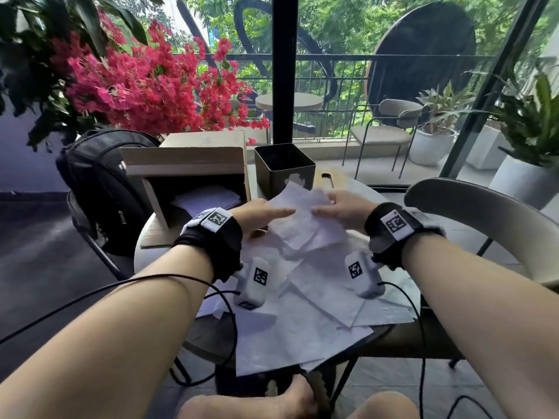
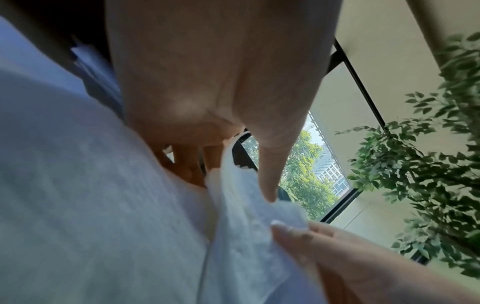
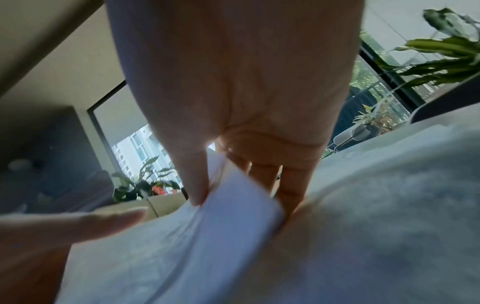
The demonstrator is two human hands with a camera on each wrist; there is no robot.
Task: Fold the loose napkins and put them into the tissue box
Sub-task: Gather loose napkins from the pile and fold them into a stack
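Note:
Both hands hold one white napkin [image 1: 304, 217] just above the small round table [image 1: 142, 252]. My left hand [image 1: 263, 214] pinches its left side, thumb on top and fingers underneath. My right hand [image 1: 338, 208] pinches the right side the same way. The left wrist view shows the napkin [image 2: 246, 216] bunched between thumb and fingers; in the right wrist view the napkin [image 3: 241, 197] edge stands up between thumb and fingers. Several loose napkins [image 1: 302, 322] lie spread on the table below. The dark square tissue box [image 1: 284, 169] stands open-topped just behind the hands.
An open cardboard box [image 1: 184, 176] with white paper inside lies on its side at the table's left. A black backpack [image 1: 102, 189] sits on a chair left of it. A pale chair [image 1: 490, 225] curves close on the right. Cables hang from both wrists.

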